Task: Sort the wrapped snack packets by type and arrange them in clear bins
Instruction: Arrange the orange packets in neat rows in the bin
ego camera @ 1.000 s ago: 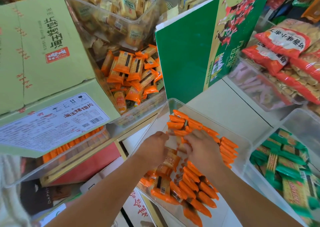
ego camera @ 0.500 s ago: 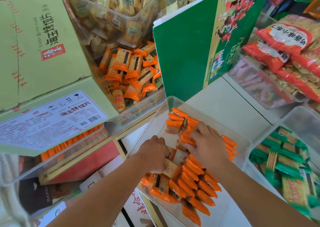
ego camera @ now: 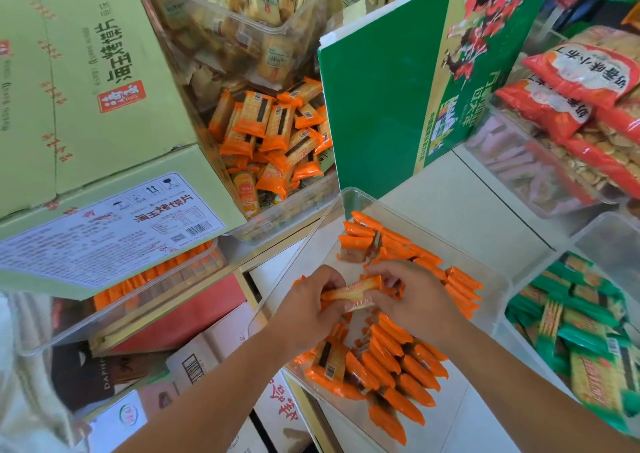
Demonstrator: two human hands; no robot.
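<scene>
A clear bin (ego camera: 349, 198) in front of me holds rows of orange wrapped snack packets (ego camera: 398, 355) standing on edge. My left hand (ego camera: 304, 314) and my right hand (ego camera: 419, 300) meet over the middle of the bin. Together they hold one orange packet (ego camera: 353, 291) lying sideways, each hand pinching an end. More orange packets (ego camera: 360, 241) lean at the bin's far end.
A second clear bin of loose orange packets (ego camera: 273, 137) stands behind, with a bin of yellow packets (ego camera: 242, 13) stacked above. A green carton (ego camera: 86, 82) is at left, a green box (ego camera: 398, 82) upright behind. Green packets (ego camera: 581, 331) fill a bin at right; red bags (ego camera: 581, 82) lie beyond.
Both hands have come together and lifted one orange packet sideways above the rows; before, they were pressing down among the packets in the bin.
</scene>
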